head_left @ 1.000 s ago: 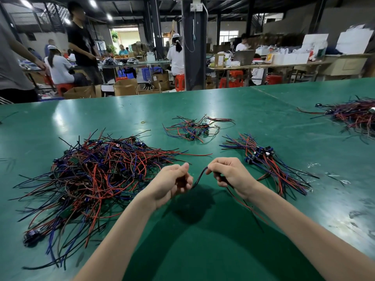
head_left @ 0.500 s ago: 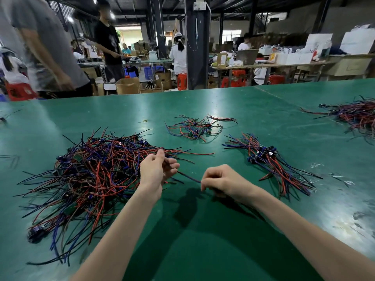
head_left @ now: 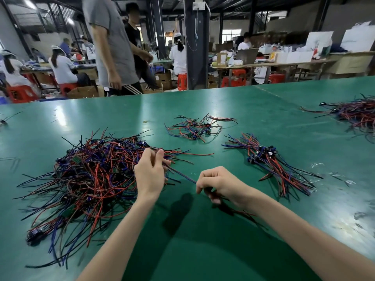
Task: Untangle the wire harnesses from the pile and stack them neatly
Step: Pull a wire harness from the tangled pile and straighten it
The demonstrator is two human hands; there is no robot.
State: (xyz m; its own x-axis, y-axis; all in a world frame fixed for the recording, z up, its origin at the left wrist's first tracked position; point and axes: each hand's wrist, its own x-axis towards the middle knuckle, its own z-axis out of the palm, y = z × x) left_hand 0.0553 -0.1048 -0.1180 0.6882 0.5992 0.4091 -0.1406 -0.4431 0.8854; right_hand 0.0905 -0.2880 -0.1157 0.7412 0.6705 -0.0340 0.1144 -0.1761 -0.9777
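Now the held harness [head_left: 182, 175] is seen stretched as a dark strand between the two hands, just above the tabletop [head_left: 263, 110] and beside the right edge of the tangled pile [head_left: 91, 179]. Its other wires are trailed under the right wrist toward the near side. Against the view of a second ago, in which both hands are held close together in front of the body and clear of the pile, the left hand [head_left: 150, 173] is now found carried up and leftward to the pile's rim. The right hand [head_left: 220, 183] is lowered slightly and otherwise kept near its place. The left fingers [head_left: 160, 157] are pinched on wires at that rim; whether only the strand or a pile wire as well is gripped cannot be told. The right fingers [head_left: 211, 173] are curled round the bundled part of the harness. From this it is judged that one harness is all but freed and that either its last strand is being drawn out or the next one is being picked. The neat stack [head_left: 269, 161] lies to the right, apart from the right hand, so nothing is yet laid down there. A small loose cluster [head_left: 194, 126] is seen beyond, another pile [head_left: 355, 112] at the far right, and people at benches behind.
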